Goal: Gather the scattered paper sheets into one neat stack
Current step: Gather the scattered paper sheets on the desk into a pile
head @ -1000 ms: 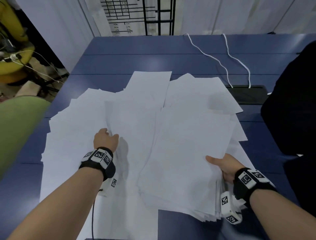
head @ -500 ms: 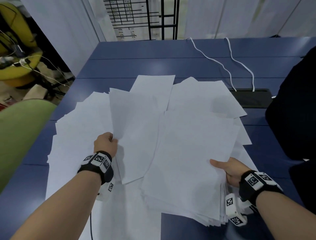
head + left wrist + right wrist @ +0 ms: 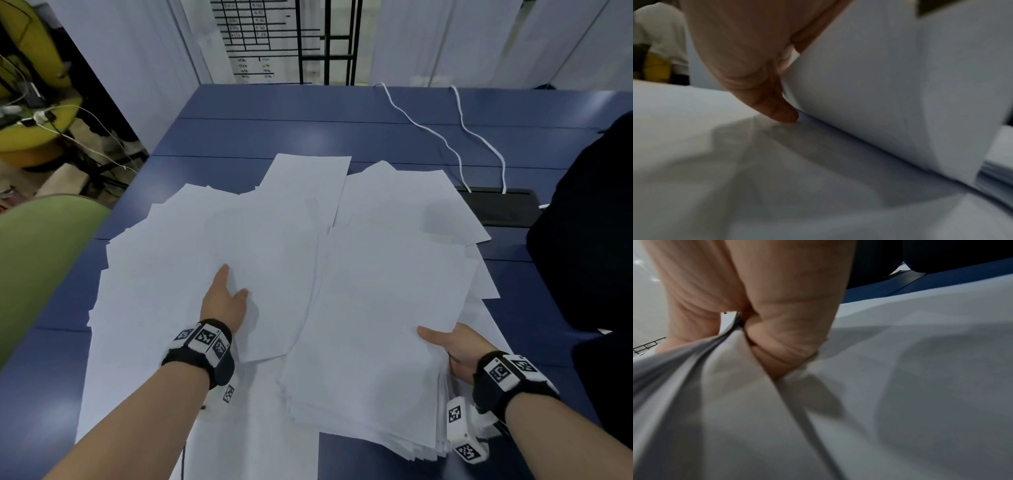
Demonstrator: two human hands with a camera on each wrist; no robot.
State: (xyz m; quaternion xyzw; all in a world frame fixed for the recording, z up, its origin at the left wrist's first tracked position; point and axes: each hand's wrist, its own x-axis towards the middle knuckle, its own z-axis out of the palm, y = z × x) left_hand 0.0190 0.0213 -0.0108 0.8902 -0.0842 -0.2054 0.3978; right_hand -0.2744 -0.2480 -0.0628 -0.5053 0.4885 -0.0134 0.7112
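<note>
Many white paper sheets lie scattered over the blue table. My right hand grips the right edge of a thick, uneven stack of sheets, thumb on top and fingers underneath; in the right wrist view the right hand bunches this stack. My left hand holds the left edge of a single sheet, thumb on top, beside the stack. In the left wrist view one fingertip touches the paper below while the single sheet curls upward. Loose sheets spread out to the left.
Two white cables run across the far table to a black panel. A dark bulky object stands at the right edge. A green chair back is at the left. More sheets lie farther back.
My left hand picked one sheet off the left spread, lifted it, and brought it rightward and lower, close to the stack. The right hand kept its hold on the stack.
</note>
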